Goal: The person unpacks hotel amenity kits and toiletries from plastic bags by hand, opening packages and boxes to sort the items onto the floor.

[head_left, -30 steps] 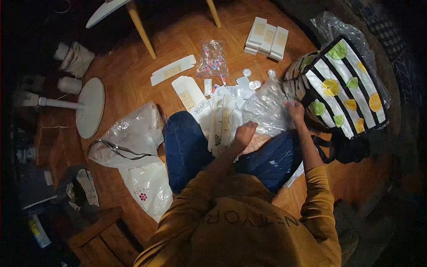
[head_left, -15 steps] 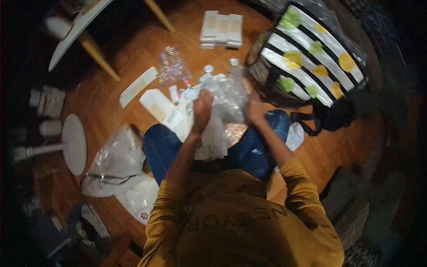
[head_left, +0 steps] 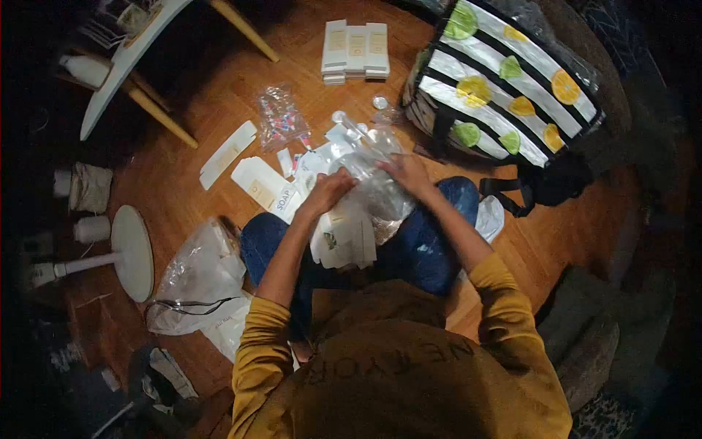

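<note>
My left hand [head_left: 333, 189] is closed on the left side of a crumpled clear plastic bag [head_left: 379, 196], held above my lap. On the bag's upper right, my right hand [head_left: 406, 174] has its fingers curled into the plastic. What the bag holds, if anything, I cannot make out. White printed cartons [head_left: 342, 238] lie on my lap below my left hand. A flat white carton marked SOAP [head_left: 281, 199] rests beside that hand. Past the hands lie a small round clear-and-white piece [head_left: 338, 116] and a clear bag of small red, blue and white pieces [head_left: 281, 123].
Stacked white boxes [head_left: 355, 50] stand on the wooden floor ahead. A striped bag with fruit prints [head_left: 504, 88] sits at the right. To the left are a long white carton [head_left: 228, 155], a plastic bag [head_left: 197, 271], a round white base [head_left: 133, 252] and a white table [head_left: 131, 62].
My right hand has moved up and left, closer to my left hand. The plastic bag between them has bunched and shifted. The view has tilted slightly.
</note>
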Tool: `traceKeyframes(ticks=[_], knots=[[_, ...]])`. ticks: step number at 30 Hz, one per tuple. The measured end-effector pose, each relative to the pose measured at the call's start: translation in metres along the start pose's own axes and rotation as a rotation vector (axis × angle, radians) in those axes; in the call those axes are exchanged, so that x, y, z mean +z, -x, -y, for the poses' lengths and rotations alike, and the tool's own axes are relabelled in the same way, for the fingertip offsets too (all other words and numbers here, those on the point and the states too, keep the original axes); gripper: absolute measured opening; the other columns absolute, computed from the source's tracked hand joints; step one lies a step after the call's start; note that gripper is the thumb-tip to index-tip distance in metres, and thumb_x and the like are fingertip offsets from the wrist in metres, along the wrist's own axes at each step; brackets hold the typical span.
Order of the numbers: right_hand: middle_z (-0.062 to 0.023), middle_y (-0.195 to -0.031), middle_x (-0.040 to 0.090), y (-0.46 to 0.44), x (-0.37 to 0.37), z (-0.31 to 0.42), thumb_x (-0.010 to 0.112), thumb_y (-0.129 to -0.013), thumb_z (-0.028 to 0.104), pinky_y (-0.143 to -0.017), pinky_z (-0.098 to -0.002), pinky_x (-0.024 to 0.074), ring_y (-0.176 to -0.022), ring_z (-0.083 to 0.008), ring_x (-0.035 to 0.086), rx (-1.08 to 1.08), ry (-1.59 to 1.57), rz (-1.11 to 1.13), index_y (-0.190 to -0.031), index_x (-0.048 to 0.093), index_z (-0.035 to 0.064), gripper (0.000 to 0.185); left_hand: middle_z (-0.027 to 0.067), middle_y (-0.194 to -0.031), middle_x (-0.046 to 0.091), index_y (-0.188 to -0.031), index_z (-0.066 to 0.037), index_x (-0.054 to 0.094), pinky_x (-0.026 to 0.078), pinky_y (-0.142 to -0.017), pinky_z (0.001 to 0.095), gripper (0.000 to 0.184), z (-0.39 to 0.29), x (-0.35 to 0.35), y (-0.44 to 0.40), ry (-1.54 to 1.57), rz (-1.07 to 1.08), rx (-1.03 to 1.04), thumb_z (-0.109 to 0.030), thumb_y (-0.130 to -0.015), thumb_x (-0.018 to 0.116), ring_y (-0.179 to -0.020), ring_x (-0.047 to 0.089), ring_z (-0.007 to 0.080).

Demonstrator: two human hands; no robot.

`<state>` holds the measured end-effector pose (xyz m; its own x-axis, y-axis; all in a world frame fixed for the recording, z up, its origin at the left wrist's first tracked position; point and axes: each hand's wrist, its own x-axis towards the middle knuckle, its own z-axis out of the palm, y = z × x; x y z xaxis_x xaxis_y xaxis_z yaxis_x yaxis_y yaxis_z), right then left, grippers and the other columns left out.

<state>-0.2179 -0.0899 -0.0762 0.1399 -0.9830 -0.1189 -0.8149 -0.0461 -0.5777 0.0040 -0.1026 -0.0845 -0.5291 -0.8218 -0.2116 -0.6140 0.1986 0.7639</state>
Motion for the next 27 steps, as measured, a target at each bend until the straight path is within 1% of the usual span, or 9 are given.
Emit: traceKeyframes(ticks=[1,3,5,9,14,19,23,25,27], knots=[[-0.0175,-0.074,0.060,0.007,-0.004,-0.005,0.051,-0.080,0.043,-0.064,-0.0415,0.0439,-0.073,-0.0332,0.058,-0.018,0.063,0.006,-0.084,0.061,0.0081,0.037,0.0115,-0.073,0.059,-0.074,-0.010,0.060,0.033,-0.074,0.0410,0.024,-0.005,0.001,-0.001,-0.093,0.000,-0.051,-0.032,-0.081,0.053,-0.075,0.056,0.0266],[-0.0164,-0.076,0.061,0.019,-0.007,-0.014,0.054,-0.079,0.036,-0.065,-0.0415,0.0449,-0.072,-0.0337,0.058,-0.012,0.130,0.055,-0.091,0.061,0.0093,0.030,0.0099,-0.070,0.059,-0.076,-0.012,0.061,0.032,-0.072,0.0380,0.026,0.012,0.007,-0.009,-0.254,-0.158,0.205,-0.035,-0.081,0.052,-0.075,0.055,0.0248],[-0.0163,-0.077,0.061,0.031,-0.012,-0.032,0.058,-0.075,0.030,-0.067,-0.0434,0.0459,-0.074,-0.0344,0.058,-0.001,0.225,-0.067,-0.096,0.062,0.0149,0.026,0.0067,-0.078,0.057,-0.073,-0.011,0.060,0.033,-0.071,0.0355,0.023,0.002,-0.009,-0.002,-0.531,-0.013,0.374,-0.033,-0.080,0.055,-0.076,0.050,0.0243],[-0.0198,-0.081,0.061,0.042,-0.039,-0.054,0.057,-0.074,0.025,-0.069,-0.0436,0.0462,-0.076,-0.0349,0.059,0.137,0.369,0.011,-0.100,0.060,0.0135,0.029,0.0053,-0.072,0.056,-0.067,-0.014,0.066,0.032,-0.080,0.0368,0.028,0.028,-0.010,0.004,-0.715,-0.218,0.184,-0.038,-0.078,0.054,-0.077,0.049,0.0210],[-0.0239,-0.083,0.060,0.034,-0.038,-0.062,0.058,-0.073,0.028,-0.069,-0.0433,0.0461,-0.080,-0.0363,0.059,0.186,0.315,-0.018,-0.096,0.062,0.0067,0.031,0.0006,-0.085,0.053,-0.077,-0.017,0.065,0.029,-0.089,0.0468,0.019,0.032,0.004,0.003,-0.738,-0.160,0.158,-0.034,-0.070,0.062,-0.090,0.046,0.0218],[-0.0236,-0.093,0.059,0.001,-0.001,-0.099,0.057,-0.075,0.035,-0.079,-0.0408,0.0427,-0.091,-0.0358,0.056,0.491,0.094,0.059,-0.110,0.055,0.0051,0.046,0.0051,-0.090,0.048,-0.074,-0.013,0.062,0.031,-0.082,0.0435,0.022,0.032,0.022,0.006,-0.582,-0.333,0.254,-0.031,-0.062,0.065,-0.091,0.043,0.0229],[-0.0216,-0.094,0.059,-0.008,-0.016,-0.017,0.054,-0.079,0.037,-0.079,-0.0359,0.0423,-0.089,-0.0317,0.057,0.470,-0.105,-0.187,-0.107,0.055,-0.0001,0.046,0.0099,-0.095,0.048,-0.073,-0.007,0.057,0.032,-0.082,0.0479,0.028,0.003,0.037,0.002,-0.531,-0.335,0.240,-0.030,-0.060,0.066,-0.094,0.043,0.0267],[-0.0177,-0.085,0.061,-0.019,-0.012,0.012,0.051,-0.083,0.035,-0.073,-0.0331,0.0426,-0.081,-0.0254,0.058,0.216,-0.615,-0.481,-0.097,0.057,0.0001,0.038,0.0094,-0.089,0.051,-0.080,-0.006,0.058,0.033,-0.081,0.0493,0.028,-0.015,0.046,0.005,-0.414,-0.357,0.446,-0.026,-0.063,0.065,-0.095,0.047,0.0261],[-0.0159,-0.081,0.060,-0.038,0.002,0.028,0.049,-0.084,0.035,-0.071,-0.0325,0.0424,-0.076,-0.0227,0.056,0.218,-0.777,-0.413,-0.092,0.057,0.0004,0.037,0.0089,-0.085,0.053,-0.084,-0.005,0.058,0.035,-0.082,0.0474,0.029,-0.012,0.080,0.003,-0.446,-0.396,0.570,-0.025,-0.065,0.064,-0.092,0.050,0.0249]])
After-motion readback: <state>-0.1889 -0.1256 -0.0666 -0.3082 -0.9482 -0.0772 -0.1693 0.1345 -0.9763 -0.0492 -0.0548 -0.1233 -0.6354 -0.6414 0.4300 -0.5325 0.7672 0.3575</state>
